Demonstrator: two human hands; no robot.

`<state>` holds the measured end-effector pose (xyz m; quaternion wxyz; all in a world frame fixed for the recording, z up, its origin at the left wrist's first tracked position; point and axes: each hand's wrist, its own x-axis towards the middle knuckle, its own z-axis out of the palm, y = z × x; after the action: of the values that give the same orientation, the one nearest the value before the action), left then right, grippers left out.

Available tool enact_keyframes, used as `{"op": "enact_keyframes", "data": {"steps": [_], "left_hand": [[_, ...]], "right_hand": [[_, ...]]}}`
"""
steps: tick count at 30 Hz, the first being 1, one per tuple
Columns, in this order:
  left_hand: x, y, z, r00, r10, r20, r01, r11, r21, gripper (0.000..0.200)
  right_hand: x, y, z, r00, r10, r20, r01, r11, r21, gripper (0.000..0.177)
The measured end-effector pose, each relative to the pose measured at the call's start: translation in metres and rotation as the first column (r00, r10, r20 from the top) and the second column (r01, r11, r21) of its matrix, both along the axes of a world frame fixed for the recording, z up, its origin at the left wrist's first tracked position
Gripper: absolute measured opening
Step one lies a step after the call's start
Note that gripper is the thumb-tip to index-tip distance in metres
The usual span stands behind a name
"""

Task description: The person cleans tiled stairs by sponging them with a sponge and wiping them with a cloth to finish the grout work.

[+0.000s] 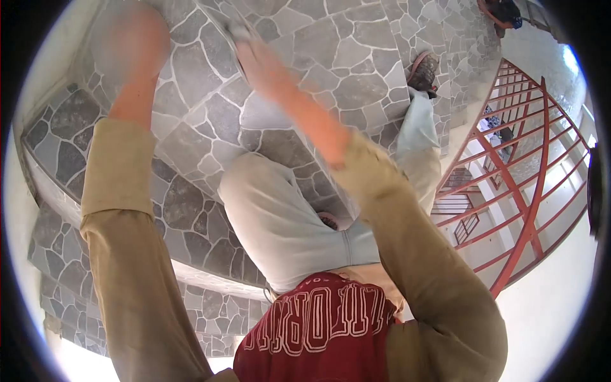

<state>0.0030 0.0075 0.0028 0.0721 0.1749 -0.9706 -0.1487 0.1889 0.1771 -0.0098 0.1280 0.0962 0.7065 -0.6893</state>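
Observation:
My left hand [137, 41] is a blurred shape at the upper left, over the grey stone-patterned surface [194, 57]; its fingers and anything in them cannot be made out. At the upper middle my right hand [261, 67] is closed around a thin, flat, greyish object [226, 28]. Motion blur hides what that object is. It lies close over the same stone surface, and whether it touches the stone is unclear.
Stone-patterned steps [191, 204] run down the left beside a pale wall [48, 83]. My bent knee and outstretched leg, ending in a dark shoe [423, 71], rest on the steps. A red metal railing [541, 159] curves at the right. Part of another person [503, 13] shows at the top right.

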Motion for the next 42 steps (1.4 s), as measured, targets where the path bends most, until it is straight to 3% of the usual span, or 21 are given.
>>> {"op": "enact_keyframes", "data": {"steps": [3,6,7,9,11,14,15,16,18,21,22,23,26,29,32,35,36,37,39,40,42], "left_hand": [[-0.005,-0.004,-0.007,0.999,0.02,-0.037,-0.02,1.0,0.0,0.07],[0.001,-0.003,-0.004,1.0,0.023,-0.021,-0.023,1.0,0.019,0.071],[0.001,-0.002,0.001,1.0,0.005,-0.022,-0.004,0.999,0.04,0.071],[-0.001,-0.006,0.0,0.996,0.031,-0.078,-0.027,0.998,0.057,0.071],[-0.003,-0.007,-0.005,0.992,0.025,-0.12,-0.015,0.997,0.079,0.07],[0.004,-0.006,-0.001,0.988,0.008,-0.153,0.011,0.992,0.123,0.068],[0.004,-0.008,-0.002,0.993,0.017,-0.114,-0.005,0.994,0.106,0.068],[0.0,-0.008,-0.002,0.996,0.029,-0.081,-0.022,0.996,0.083,0.068],[-0.005,-0.007,-0.004,0.995,0.026,-0.095,-0.018,0.996,0.082,0.068],[-0.004,-0.004,-0.004,0.997,0.016,-0.079,-0.011,0.998,0.064,0.068],[0.0,-0.005,-0.003,0.997,0.022,-0.075,-0.017,0.997,0.073,0.067],[0.003,-0.005,0.001,0.998,0.003,-0.068,0.0,0.999,0.045,0.067],[0.004,-0.002,0.005,1.0,0.001,-0.03,0.0,1.0,0.021,0.068],[0.002,-0.01,0.0,1.0,-0.013,-0.012,0.013,1.0,-0.016,0.068],[0.02,-0.03,-0.011,0.946,-0.319,-0.053,0.319,0.948,-0.013,0.07],[0.058,0.008,-0.008,0.879,-0.477,-0.008,0.476,0.878,0.051,0.075],[0.075,0.028,-0.01,0.908,-0.418,0.015,0.417,0.902,-0.114,0.078],[0.087,0.041,-0.015,0.932,-0.361,0.021,0.353,0.895,-0.273,0.082],[0.074,0.023,-0.024,0.902,-0.433,0.003,0.424,0.882,-0.207,0.085],[0.064,0.011,-0.029,0.875,-0.483,-0.009,0.478,0.868,-0.135,0.087],[0.069,0.017,-0.026,0.873,-0.483,0.066,0.487,0.857,-0.17,0.09]], "right_hand": [[0.155,0.016,0.027,1.0,-0.013,-0.029,0.019,0.978,0.208,0.049],[0.293,0.027,0.035,0.946,-0.062,0.319,-0.085,0.901,0.426,0.033],[0.282,0.039,0.045,0.951,-0.05,0.305,-0.1,0.885,0.456,0.033],[0.234,0.061,0.064,0.701,0.025,0.713,-0.309,0.912,0.271,0.027],[0.223,0.122,0.063,0.867,0.13,0.481,-0.406,0.745,0.529,0.024],[0.212,0.248,0.152,0.897,0.443,-0.004,-0.002,0.014,1.0,0.031],[0.173,0.242,0.237,0.909,-0.31,0.278,-0.11,0.464,0.879,0.03],[0.2,0.288,0.265,0.976,-0.183,0.114,-0.062,0.267,0.962,0.028],[0.227,0.315,0.317,0.82,-0.567,-0.079,0.308,0.32,0.896,0.032],[0.333,0.373,0.296,0.748,-0.656,0.101,0.157,0.323,0.934,0.033],[0.38,0.378,0.267,0.718,-0.653,0.241,-0.045,0.302,0.952,0.036],[0.476,0.41,0.2,0.632,-0.694,0.344,0.056,0.485,0.873,0.039],[0.559,0.319,0.117,0.432,-0.69,0.581,0.057,0.664,0.745,0.039],[0.579,0.201,0.048,0.354,-0.585,0.73,0.181,0.808,0.56,0.039],[0.533,0.092,0.009,0.413,-0.448,0.793,0.318,0.887,0.336,0.039],[0.429,0.035,-0.024,0.644,-0.372,0.669,0.405,0.907,0.113,0.039],[0.387,0.024,-0.04,0.74,-0.363,0.566,0.42,0.907,0.032,0.039],[0.345,0.015,-0.058,0.836,-0.359,0.416,0.404,0.915,-0.023,0.04],[0.245,0.01,-0.094,0.966,-0.245,-0.077,0.252,0.962,0.1,0.039],[0.195,0.019,-0.086,0.948,-0.295,0.117,0.306,0.948,-0.089,0.036],[0.183,0.003,-0.109,0.99,-0.14,-0.011,0.14,0.975,0.174,0.037]]}}
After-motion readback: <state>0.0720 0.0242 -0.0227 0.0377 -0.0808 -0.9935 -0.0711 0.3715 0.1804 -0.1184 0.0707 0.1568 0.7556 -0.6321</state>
